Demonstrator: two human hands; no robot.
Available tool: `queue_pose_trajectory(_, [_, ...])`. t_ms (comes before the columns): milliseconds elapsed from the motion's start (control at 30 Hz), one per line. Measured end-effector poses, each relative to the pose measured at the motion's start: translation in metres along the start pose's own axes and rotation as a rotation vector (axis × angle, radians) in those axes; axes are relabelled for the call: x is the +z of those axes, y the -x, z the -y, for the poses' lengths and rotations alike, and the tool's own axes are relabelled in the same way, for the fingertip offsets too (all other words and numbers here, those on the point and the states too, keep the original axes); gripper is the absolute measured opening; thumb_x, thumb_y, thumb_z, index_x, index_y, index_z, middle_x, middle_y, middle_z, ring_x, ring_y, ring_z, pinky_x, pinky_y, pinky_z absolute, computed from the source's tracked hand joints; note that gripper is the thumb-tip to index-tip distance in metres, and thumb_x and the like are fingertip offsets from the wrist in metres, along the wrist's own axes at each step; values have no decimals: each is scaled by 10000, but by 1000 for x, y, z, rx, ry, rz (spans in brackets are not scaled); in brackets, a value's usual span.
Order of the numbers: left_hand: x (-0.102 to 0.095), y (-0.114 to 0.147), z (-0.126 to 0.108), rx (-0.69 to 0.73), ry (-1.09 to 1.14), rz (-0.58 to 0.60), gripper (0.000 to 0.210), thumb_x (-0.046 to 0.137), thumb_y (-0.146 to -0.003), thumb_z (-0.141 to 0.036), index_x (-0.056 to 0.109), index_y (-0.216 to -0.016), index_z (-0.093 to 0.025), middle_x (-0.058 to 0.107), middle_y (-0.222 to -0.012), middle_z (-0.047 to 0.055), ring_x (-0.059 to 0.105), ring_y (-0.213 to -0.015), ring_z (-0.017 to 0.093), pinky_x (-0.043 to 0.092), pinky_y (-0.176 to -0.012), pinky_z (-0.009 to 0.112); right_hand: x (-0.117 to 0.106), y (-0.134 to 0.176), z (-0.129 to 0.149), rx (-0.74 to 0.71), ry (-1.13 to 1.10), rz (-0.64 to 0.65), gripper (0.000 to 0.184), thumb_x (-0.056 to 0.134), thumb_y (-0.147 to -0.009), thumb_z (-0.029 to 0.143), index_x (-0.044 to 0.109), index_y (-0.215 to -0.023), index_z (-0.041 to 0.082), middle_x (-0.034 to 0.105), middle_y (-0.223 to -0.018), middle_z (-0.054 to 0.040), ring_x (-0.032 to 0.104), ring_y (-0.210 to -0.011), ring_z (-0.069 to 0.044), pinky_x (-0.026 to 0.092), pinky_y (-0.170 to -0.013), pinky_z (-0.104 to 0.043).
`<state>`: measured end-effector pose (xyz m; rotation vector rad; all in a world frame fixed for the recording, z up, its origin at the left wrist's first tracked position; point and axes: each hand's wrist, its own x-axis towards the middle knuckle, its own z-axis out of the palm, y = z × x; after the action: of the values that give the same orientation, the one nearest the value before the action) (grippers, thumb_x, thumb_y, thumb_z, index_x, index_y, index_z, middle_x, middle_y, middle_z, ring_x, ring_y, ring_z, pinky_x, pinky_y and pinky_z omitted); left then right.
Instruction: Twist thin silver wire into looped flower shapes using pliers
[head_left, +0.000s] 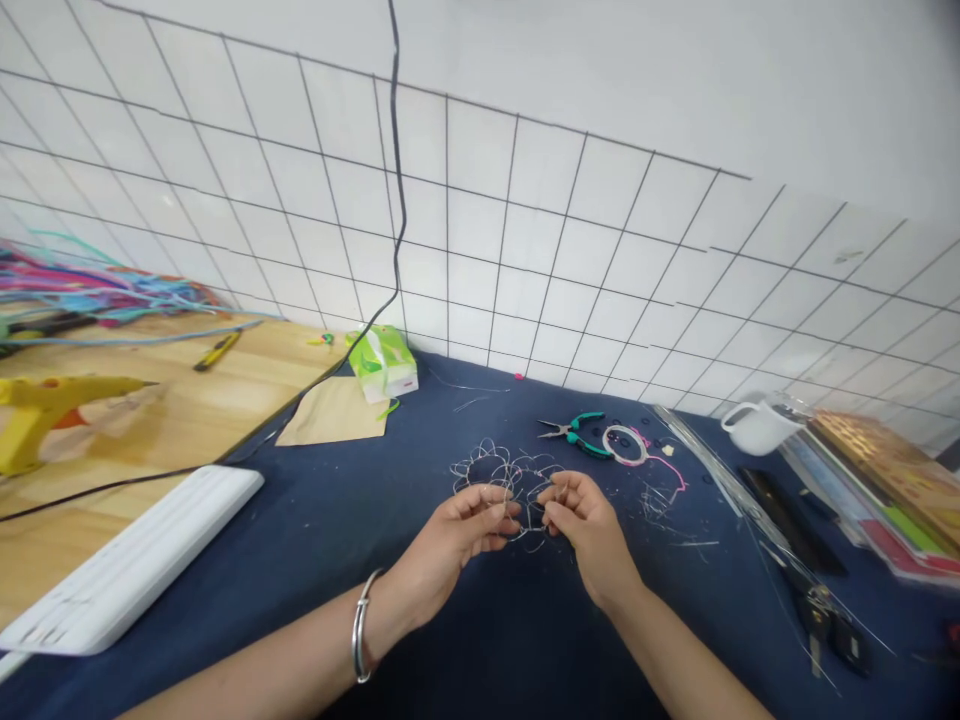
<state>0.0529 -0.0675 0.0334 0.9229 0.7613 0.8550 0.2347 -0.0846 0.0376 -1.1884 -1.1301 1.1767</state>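
Note:
Thin silvery wire bent into several loops, a wire frame (484, 465), spans the space between my two hands over the dark blue cloth. My left hand (474, 522), with a silver bangle (361, 628) at its wrist, pinches the near left part of it. On the other side, my right hand (581, 520) has thumb and fingers closed on the wire's right part. The exact spots gripped are partly hidden by the fingers. Beyond the right hand lie pliers (577, 434) with teal handles and a coil of pale wire (625, 446) with a pink strand.
At left are a white power strip (142, 560), a yellow glue gun (52, 410) and a black cable (397, 180). A green tissue pack (382, 362) stands near the tiled wall. To the right are a white mug (761, 425), long wires (705, 460), keys (817, 625) and stacked books (892, 490).

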Motion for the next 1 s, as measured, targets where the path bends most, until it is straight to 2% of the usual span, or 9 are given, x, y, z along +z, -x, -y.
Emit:
queue_pose_trajectory(300, [-18, -16, 8, -53, -88, -9, 189, 564, -809, -299, 586, -962, -192, 616, -1006, 67, 592, -874, 183, 473, -757, 313, 0, -4, -16, 18, 13, 16, 135, 521, -822, 292, 530, -934, 218, 564, -853, -17, 542, -678, -131, 475, -594, -268])
queue_pose_trajectory(467, [-24, -23, 13, -12, -197, -90, 170, 586, -787, -286, 599, -926, -188, 602, -876, 31, 558, -841, 174, 463, -696, 280, 0, -8, -33, 79, 26, 2, 162, 536, -819, 328, 538, -935, 215, 563, -802, -8, 547, -648, -131, 473, -566, -264])
queue_pose_trajectory(567, [-25, -23, 14, 0, -269, -139, 150, 591, -781, -270, 602, -903, -184, 586, -833, 11, 526, -727, 133, 448, -666, 263, -1, -11, -41, 120, 5, -27, 177, 536, -819, 342, 538, -938, 210, 559, -778, -4, 538, -622, -122, 466, -539, -255])
queue_pose_trajectory(833, [-30, -23, 22, 81, -212, -170, 92, 604, -780, -248, 581, -817, -167, 589, -823, 14, 528, -759, 139, 434, -682, 262, 0, -9, -42, 101, 15, 15, 146, 523, -835, 301, 531, -949, 209, 517, -709, 20, 516, -601, -108, 447, -550, -250])
queue_pose_trajectory(1000, [-28, -20, 21, 118, -171, -154, 81, 627, -767, -218, 573, -772, -157, 593, -761, 9, 545, -740, 128, 429, -703, 257, 0, -7, -40, 52, -11, 46, 177, 536, -818, 243, 508, -992, 227, 486, -759, 27, 502, -597, -95, 451, -556, -250])
